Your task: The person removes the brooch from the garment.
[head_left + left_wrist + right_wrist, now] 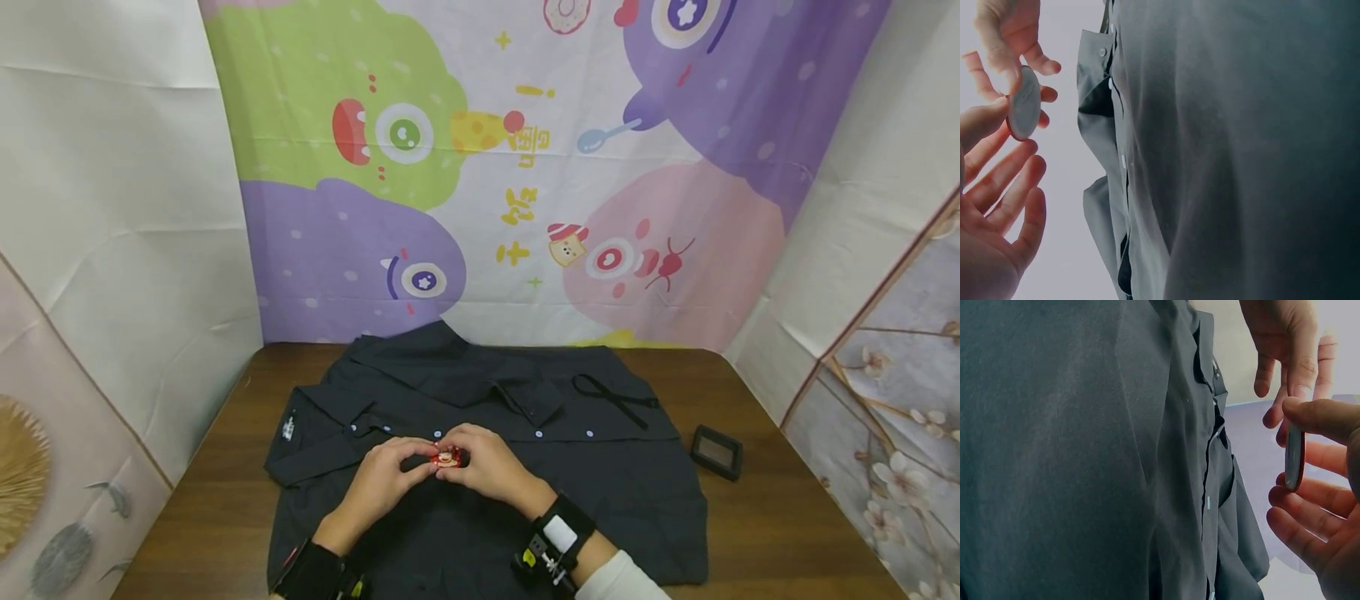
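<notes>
Both hands [442, 467] pinching red badge [447, 457], above dark shirt [600, 483]

Badge [447, 457] design too small to read, half hidden by fingertips. Shirt [487, 467] label illegible. Shirt's near hem lies under both forearms.

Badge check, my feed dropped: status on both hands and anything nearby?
Left hand and right hand both pinch the small red badge. Badge held just above the dark shirt. Small black case sits apart, right.
</notes>
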### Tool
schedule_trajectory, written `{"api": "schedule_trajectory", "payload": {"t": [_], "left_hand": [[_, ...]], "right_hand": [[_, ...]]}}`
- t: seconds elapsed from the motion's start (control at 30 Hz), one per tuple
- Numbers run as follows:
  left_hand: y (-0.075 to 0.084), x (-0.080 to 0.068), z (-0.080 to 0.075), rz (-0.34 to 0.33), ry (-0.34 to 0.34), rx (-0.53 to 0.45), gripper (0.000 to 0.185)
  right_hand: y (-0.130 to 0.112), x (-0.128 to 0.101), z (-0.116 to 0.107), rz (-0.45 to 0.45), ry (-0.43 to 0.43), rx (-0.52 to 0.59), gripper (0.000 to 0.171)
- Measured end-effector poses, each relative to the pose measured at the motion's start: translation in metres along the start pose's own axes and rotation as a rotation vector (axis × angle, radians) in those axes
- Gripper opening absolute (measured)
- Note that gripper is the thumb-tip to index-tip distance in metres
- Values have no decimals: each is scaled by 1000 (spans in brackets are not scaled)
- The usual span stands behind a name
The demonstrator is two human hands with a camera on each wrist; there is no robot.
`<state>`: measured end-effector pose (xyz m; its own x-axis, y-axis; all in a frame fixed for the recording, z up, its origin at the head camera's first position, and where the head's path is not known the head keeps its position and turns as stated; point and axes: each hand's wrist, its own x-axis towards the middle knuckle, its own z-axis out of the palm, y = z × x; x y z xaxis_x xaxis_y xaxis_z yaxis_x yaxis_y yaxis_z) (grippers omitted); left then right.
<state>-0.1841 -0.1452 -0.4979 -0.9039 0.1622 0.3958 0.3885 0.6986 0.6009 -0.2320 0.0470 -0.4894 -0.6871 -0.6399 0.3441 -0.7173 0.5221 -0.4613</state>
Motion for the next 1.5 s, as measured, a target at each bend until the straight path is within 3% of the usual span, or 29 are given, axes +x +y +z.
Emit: {"api": "schedule_trajectory", "payload": {"t": [0.3, 0.57, 0.77, 1.17, 1.5], "left_hand": [[-1, -2, 2, 39, 44, -4, 21], [0, -2, 2, -50, 8, 15, 28], [2, -1, 2, -71, 7, 17, 30], [4, 2, 1, -66, -1, 29, 31], [7, 4, 3, -62, 6, 25, 31]], "right_hand": [[0, -3, -2, 20, -13, 36, 31], [-3, -3, -5, 23, -6, 9, 29], [-3, -3, -8, -1, 21, -19, 30], [-5, -3, -10, 13, -24, -62, 30], [-1, -5, -12, 11, 22, -44, 30]]}}
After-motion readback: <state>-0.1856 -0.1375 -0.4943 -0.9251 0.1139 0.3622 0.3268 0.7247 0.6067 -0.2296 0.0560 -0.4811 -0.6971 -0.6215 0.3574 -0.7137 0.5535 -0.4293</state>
